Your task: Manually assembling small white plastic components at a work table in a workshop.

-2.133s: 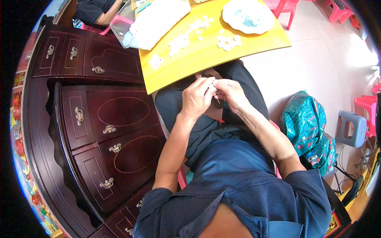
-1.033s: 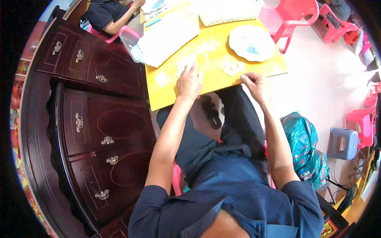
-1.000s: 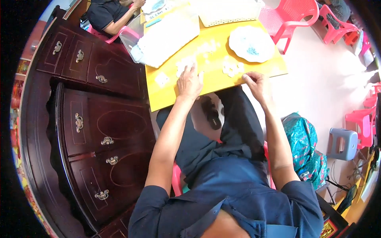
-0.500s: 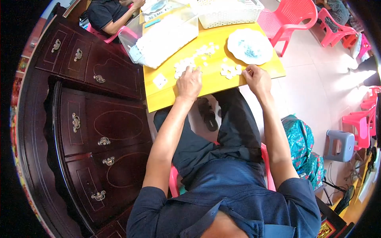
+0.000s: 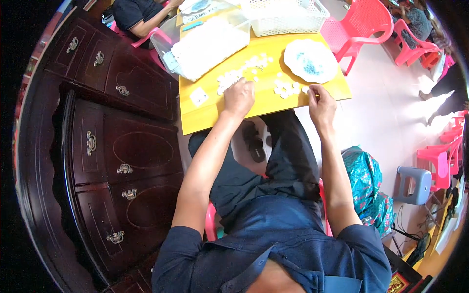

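Both hands are set to small white pieces at the near edge of a yellow table (image 5: 210, 115). Compared with half a second earlier, the left hand (image 5: 239, 97) is drawn into a tighter curl at the near side of the left pile of pieces (image 5: 228, 80); whether anything is enclosed cannot be told. The right hand (image 5: 322, 105) is held in a narrow pinching shape, and a single white piece (image 5: 305, 90) is now distinctly seen at its fingertips, just right of the right cluster (image 5: 287, 89). Whether that piece is gripped or merely touched cannot be made out. By judgement, piece-by-piece handling is indicated, the left pile being attended by one hand and the right cluster by the other.

Counted on the table: two main groupings of pieces, the right one of roughly eight, the left too crowded and overexposed for a sure count; one scalloped plate (image 5: 292, 51) with blue matter, at far right; one clear bin (image 5: 159, 46) of white material, at far left; one perforated white basket (image 5: 293, 27), beyond; one marked white card (image 5: 199, 96), at left. At right, one grey-blue stool (image 5: 415, 185), one teal bag (image 5: 364, 180) and at least four pink chairs (image 5: 364, 22) are seen.
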Motion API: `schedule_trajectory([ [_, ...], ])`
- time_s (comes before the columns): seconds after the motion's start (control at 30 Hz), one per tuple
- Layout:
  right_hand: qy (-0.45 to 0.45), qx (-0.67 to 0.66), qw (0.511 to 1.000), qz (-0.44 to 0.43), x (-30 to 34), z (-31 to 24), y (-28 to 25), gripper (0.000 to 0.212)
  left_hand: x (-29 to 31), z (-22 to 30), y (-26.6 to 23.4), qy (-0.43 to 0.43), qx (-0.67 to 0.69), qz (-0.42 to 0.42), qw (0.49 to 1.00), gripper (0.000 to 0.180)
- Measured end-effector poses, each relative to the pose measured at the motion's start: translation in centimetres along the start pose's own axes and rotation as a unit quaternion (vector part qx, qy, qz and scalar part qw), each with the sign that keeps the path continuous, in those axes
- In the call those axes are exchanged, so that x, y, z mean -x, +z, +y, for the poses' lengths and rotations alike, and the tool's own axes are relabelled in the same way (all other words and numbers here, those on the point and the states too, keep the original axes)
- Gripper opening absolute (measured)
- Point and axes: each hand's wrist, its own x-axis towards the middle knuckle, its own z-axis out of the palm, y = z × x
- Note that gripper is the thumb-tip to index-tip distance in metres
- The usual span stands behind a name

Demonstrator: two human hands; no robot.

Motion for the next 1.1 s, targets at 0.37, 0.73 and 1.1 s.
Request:
schedule_trajectory([
  [0.37,-0.017,-0.074,0.993,-0.091,0.9,-4.0,2.5,0.012,0.1,0.2,-0.6,-0.003,0.054,-0.045,0.998,0.012],
  [0.73,-0.155,0.136,0.956,-0.211,-4.6,-7.2,10.0,0.02,3.6,2.1,-4.4,-0.086,0.117,-0.062,0.987,0.011],
  [1.1,-0.139,0.257,0.914,-0.28,-6.2,-6.8,13.9,0.025,11.3,1.1,-8.6,-0.316,0.519,0.026,0.794,0.006],
])
